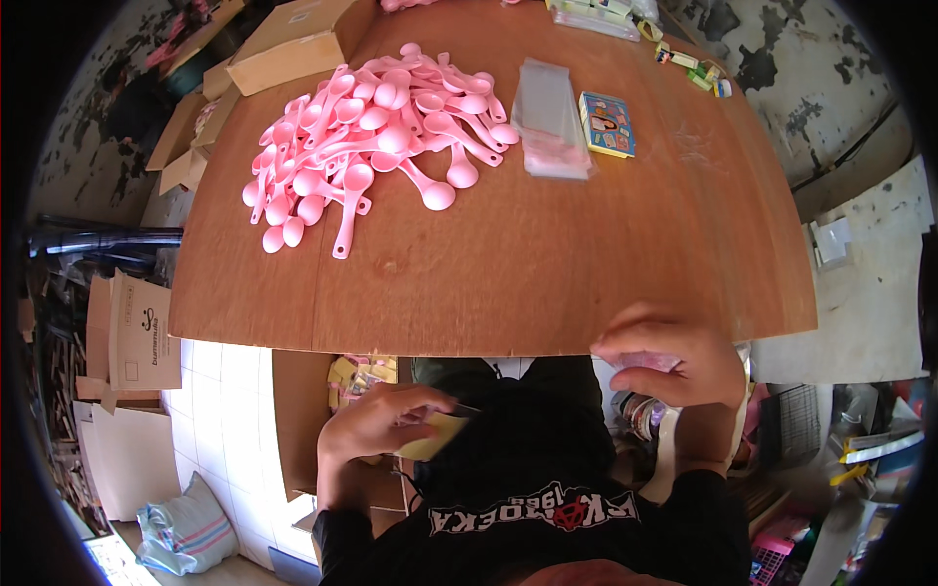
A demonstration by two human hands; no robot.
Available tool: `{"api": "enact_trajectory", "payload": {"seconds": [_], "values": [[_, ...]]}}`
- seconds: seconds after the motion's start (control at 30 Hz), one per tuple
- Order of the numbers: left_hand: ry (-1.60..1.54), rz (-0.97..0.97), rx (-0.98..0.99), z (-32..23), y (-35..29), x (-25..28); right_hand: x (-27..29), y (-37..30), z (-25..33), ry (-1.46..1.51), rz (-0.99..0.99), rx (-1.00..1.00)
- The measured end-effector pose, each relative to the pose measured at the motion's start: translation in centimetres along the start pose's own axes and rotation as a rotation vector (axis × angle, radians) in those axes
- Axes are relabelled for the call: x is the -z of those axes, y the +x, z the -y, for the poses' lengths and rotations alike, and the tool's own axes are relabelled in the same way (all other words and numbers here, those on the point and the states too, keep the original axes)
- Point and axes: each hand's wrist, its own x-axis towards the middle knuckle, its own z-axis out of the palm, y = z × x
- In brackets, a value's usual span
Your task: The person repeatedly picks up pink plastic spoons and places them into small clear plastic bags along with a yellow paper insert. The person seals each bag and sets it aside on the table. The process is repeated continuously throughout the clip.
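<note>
A brown table (586, 264) bears pink spoons (391, 139) and clear bags (547, 112); left hand (376, 418) and right hand (689, 361) curl, each grip's hold unclear

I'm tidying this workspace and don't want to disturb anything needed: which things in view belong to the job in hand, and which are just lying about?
Probably part of the job:
pink spoons, heaped on the table
clear plastic bags
yellow piece by the left hand

Probably just lying about:
striped sack, lower left
cardboard box, far left
pink basket, lower right
</note>
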Motion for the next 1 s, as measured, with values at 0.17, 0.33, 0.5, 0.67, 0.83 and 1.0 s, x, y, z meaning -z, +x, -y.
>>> {"api": "enact_trajectory", "payload": {"seconds": [0.17, 0.33, 0.5, 0.67, 0.83, 1.0], "values": [[0.39, -0.36, 0.405, 14.4, -5.3, -0.6, 1.1, -0.4, 0.0, -0.165, 0.127, -0.098], [0.844, -0.173, 0.699, 19.2, -5.8, -3.4, 3.3, 4.3, -1.9, -0.406, 0.051, -0.159], [0.337, -0.081, 0.393, 9.3, 0.5, -3.2, 7.2, 14.3, -10.3, -0.598, -0.152, 0.055], [0.158, 0.137, -0.125, 0.4, 3.2, -4.4, 8.2, 20.8, -14.5, -0.73, -0.064, -0.143], [0.127, 0.352, -0.218, -4.1, 3.8, -3.6, 9.2, 21.9, -17.3, -0.692, -0.022, -0.172], [-0.084, 0.18, -0.485, -6.1, 4.7, -1.6, 9.4, 21.4, -15.8, -0.742, -0.049, -0.157]]}}
